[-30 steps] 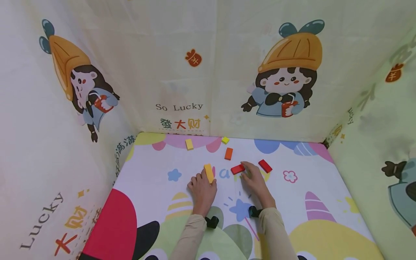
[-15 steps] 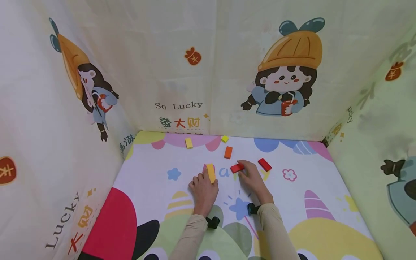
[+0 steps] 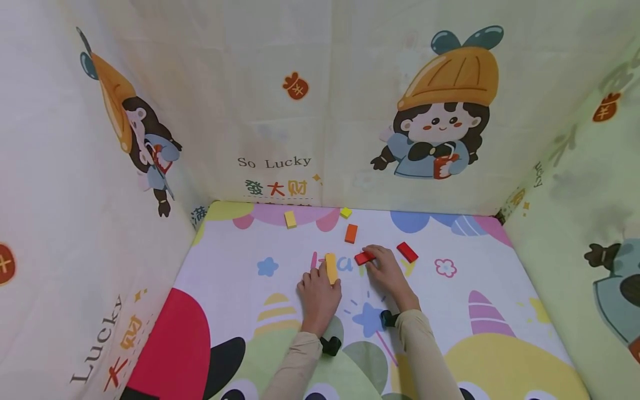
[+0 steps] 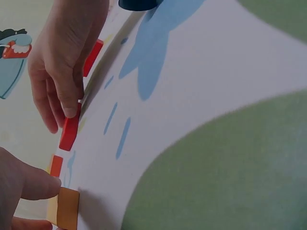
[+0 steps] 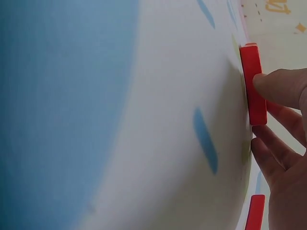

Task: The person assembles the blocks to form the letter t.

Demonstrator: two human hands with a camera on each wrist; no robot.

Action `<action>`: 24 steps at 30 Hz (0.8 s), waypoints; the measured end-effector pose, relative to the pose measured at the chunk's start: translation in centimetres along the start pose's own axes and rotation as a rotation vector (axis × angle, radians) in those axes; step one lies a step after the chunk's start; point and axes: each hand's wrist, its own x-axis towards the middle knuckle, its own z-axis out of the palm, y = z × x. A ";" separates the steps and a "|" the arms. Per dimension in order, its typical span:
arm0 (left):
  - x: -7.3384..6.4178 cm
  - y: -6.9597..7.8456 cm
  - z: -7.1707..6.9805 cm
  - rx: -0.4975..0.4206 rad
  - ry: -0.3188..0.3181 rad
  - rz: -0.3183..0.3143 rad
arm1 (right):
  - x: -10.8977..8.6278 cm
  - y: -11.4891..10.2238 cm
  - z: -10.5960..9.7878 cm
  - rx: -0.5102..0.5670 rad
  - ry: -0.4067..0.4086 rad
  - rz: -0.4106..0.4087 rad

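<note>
In the head view my left hand (image 3: 320, 300) pinches a yellow-orange rectangular block (image 3: 331, 269) between thumb and fingers. The left wrist view has the thumb (image 4: 41, 184) at the top of this block (image 4: 68, 209), close over the tabletop. To the right, my right hand (image 3: 392, 276) pinches a red block (image 3: 364, 258) at its right end. Its thumb (image 5: 283, 87) presses against the long side of the red block (image 5: 254, 86) in the right wrist view, with other fingers behind. A second red block (image 3: 407, 252) lies just right of the right hand.
An orange block (image 3: 351, 234) lies beyond the hands. Farther back are a pale yellow block (image 3: 290, 220) and a small bright yellow block (image 3: 345, 213). Printed cloth walls (image 3: 220, 111) rise around the patterned tabletop (image 3: 225, 311) at the back and both sides.
My left hand has slid the yellow-orange block a little rightward, toward the red block, turning it slightly. The right hand and its red block have barely shifted.
</note>
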 end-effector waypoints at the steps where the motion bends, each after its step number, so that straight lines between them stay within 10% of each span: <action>1: -0.1 0.1 0.0 0.004 -0.005 0.000 | 0.0 0.0 0.0 -0.005 0.000 0.005; 24: -1.3 1.0 0.5 0.068 -0.003 0.053 | 0.5 -0.3 0.3 -0.010 0.024 0.026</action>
